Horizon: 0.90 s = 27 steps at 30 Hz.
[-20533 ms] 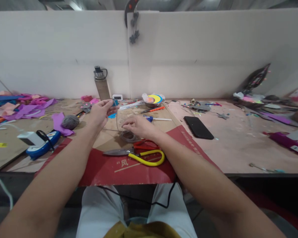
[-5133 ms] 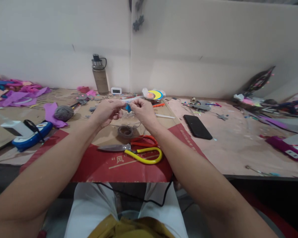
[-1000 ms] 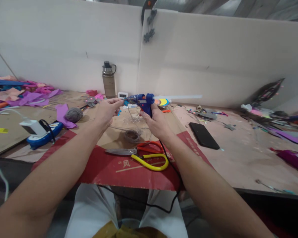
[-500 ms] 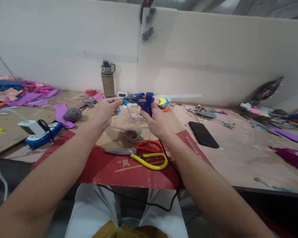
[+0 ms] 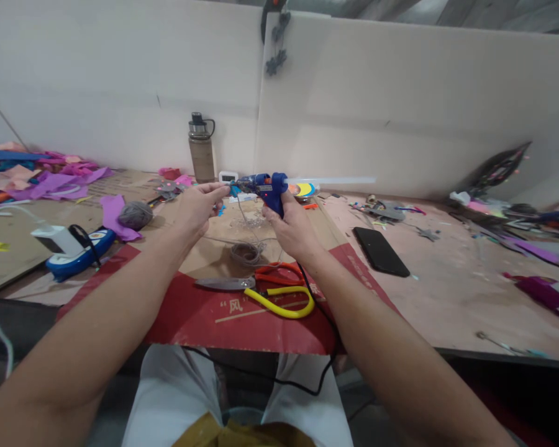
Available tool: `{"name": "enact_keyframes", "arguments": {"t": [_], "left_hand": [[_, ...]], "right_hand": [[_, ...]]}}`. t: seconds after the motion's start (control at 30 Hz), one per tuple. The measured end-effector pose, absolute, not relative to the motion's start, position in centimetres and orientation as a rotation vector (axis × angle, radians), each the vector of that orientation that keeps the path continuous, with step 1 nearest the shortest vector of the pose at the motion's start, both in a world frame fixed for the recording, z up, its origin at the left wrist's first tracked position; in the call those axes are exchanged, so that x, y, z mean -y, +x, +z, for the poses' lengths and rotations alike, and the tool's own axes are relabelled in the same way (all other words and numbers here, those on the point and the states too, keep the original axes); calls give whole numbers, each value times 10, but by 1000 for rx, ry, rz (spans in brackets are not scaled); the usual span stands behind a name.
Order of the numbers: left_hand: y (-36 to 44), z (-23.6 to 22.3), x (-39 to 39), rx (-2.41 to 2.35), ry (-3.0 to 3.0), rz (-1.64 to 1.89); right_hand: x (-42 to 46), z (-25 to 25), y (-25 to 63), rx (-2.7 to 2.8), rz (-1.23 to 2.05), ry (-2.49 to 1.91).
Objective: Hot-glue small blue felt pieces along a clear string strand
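My right hand (image 5: 292, 225) is wrapped round the handle of a blue glue gun (image 5: 271, 186), with a long clear glue stick (image 5: 333, 180) poking out of its back. The gun's nozzle points left, at a small blue piece (image 5: 233, 189) that looks like felt or paper. My left hand (image 5: 202, 208) pinches that piece between thumb and fingertips. From it a thin grey cord (image 5: 243, 211) hangs down toward a loose coil of grey cord (image 5: 246, 252) on the board. Whether the nozzle touches the piece is too small to tell.
Scissors (image 5: 279, 292) with red and yellow handles lie on the red cardboard (image 5: 190, 323) in front. A black phone (image 5: 381, 251) is to the right. A bottle (image 5: 201, 149), grey yarn ball (image 5: 135, 215), blue power strip (image 5: 81, 253) and purple scraps (image 5: 65, 183) stand or lie leftward.
Earlier both hands pinched the blue piece and the glue gun lay on the board. My right hand has since lifted the gun to the piece. Over the last second almost nothing moved.
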<state>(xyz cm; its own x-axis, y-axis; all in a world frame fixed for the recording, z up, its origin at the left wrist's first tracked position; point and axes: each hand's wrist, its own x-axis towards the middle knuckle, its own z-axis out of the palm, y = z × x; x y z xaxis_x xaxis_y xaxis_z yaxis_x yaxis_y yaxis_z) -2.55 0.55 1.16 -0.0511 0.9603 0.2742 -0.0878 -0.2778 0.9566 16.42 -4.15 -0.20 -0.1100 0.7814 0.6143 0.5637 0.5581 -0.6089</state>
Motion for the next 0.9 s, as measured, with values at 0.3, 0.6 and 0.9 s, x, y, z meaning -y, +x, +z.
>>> {"name": "enact_keyframes", "arguments": {"t": [0.3, 0.6, 0.9], "left_hand": [[-24, 14, -3, -1018, 1314, 1481], [-22, 15, -1, -1026, 1317, 1479], [-22, 16, 1, -1039, 1324, 1470]], "right_hand": [[42, -2, 164, 1804, 253, -1090], [44, 1, 165, 1777, 237, -1125], [45, 2, 165, 1763, 242, -1132]]}}
